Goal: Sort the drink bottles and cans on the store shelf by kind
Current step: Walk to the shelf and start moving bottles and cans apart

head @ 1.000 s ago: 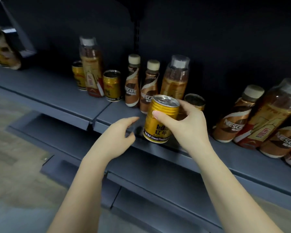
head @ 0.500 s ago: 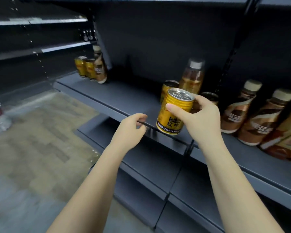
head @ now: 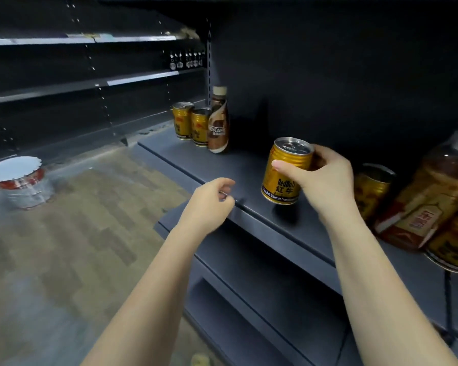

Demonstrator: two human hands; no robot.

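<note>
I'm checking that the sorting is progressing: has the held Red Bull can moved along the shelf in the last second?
Yes. The Red Bull can in the right hand has travelled left, away from the Nescafe bottles it started beside.

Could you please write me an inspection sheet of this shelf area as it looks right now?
Surface: dark shelf, mostly bare in the middle.
Job's things: held gold can, tilted above the shelf; two gold cans beside a coffee bottle at the far end; another can and a tea bottle at the right.
Clutter: nothing seen.
Grippers: right hand grips the held can; left hand loosely curled, holds nothing.
Cables: nothing seen.
Surroundings: wood-look floor; a foil-topped tub at the left.
</note>
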